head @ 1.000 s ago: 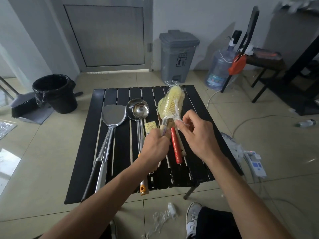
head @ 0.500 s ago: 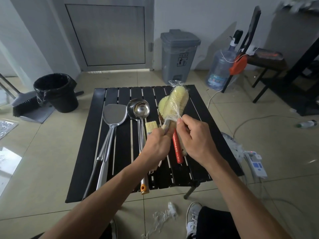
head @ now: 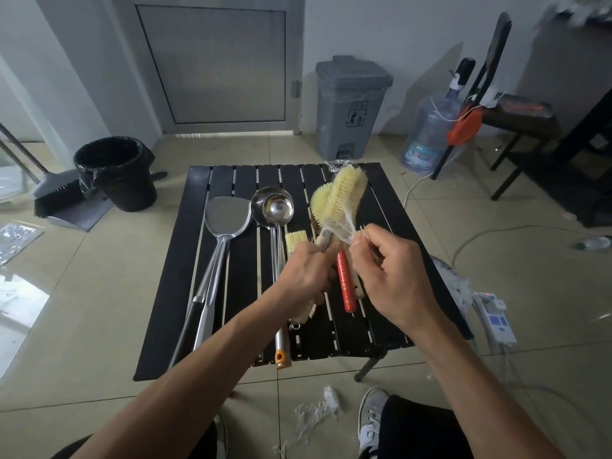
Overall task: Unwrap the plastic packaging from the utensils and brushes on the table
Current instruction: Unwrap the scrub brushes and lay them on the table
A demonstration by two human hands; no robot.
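While the head view is looking down over a black slatted desk point(head: 243, 286), the person is holding a bottle brush point(head: 346, 195) in the air above the desk's right half. The brush's cream bristle head is tilting away and to the right.

The right hand point(head: 394, 276) is pinching the clear plastic wrap point(head: 341, 226) between thumb and fingers point(head: 361, 239), at the neck just below the bristles. The wrap is clinging to the lower bristles and looking stretched toward that pinch. The left hand point(head: 308, 273) is clenching around the brush's pale wooden handle, directly beside the right hand.

A second cream brush head point(head: 318, 197) is showing just behind and left of the held one; whether it is lying on the desk cannot be told. A red-handled tool point(head: 346, 283) is lying on the slats beneath the two hands.

To the left, a pastry brush point(head: 295, 239), two nested steel ladles point(head: 277, 207) and a steel spatula point(head: 227, 215) are lying lengthwise on the desk, bare of wrapping, handles toward the person.

Crumpled plastic scraps point(head: 314, 414) are lying on the tiled floor near a grey shoe point(head: 372, 412).

Beyond the desk, a grey pedal bin point(head: 351, 104), a lined black bucket point(head: 116, 170) and a water jug point(head: 429, 134) are standing on the floor.
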